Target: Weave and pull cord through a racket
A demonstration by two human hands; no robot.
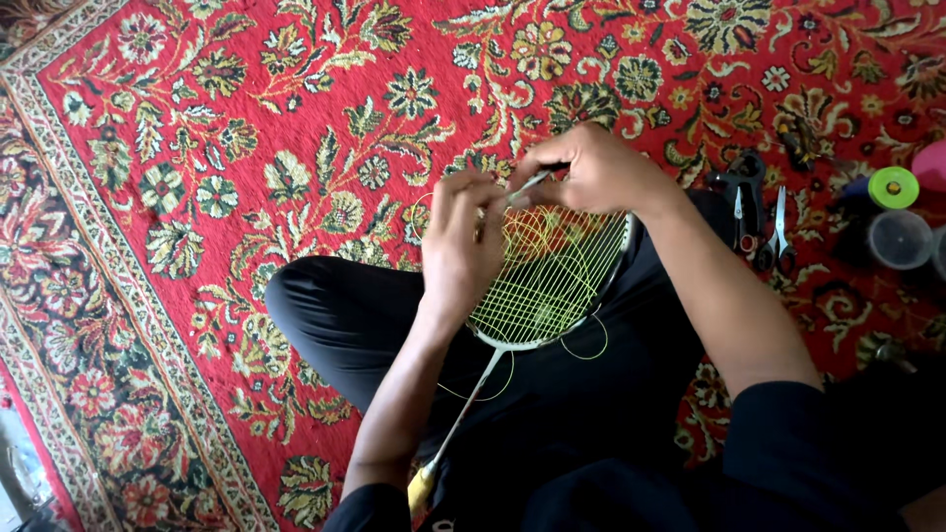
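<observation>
Badminton racket (537, 296) lies head-up across the person's lap, handle end toward the body near the bottom edge, head over the black trousers (335, 315) and partly over the red patterned carpet (197, 148). Light frame, looks stiff at the rim, thin shaft; best held at the rim or shaft, not by the string bed. Yellow string (552, 281) is thin, springy and probably slick; loose loops hang off the lower rim and a tangle sits near the top of the head, so it likely kinks or slips if pinched carelessly. Left hand (461, 241) sits over the left side of the head, fingers curled and pressed together at the top, seemingly pinching string against the rim; exact contact hidden by the knuckles. Right hand (591, 169) is above the top of the head, wrist bent inward, fingers closed on a thin light-coloured tool (530, 183) pointing toward the left hand's fingertips. Both forearms converge over the racket, elbows out. Off to the right on the carpet: scissors and pliers (759, 212), a green-topped reel (893, 187), a clear cup (899, 239), well apart from both hands.
</observation>
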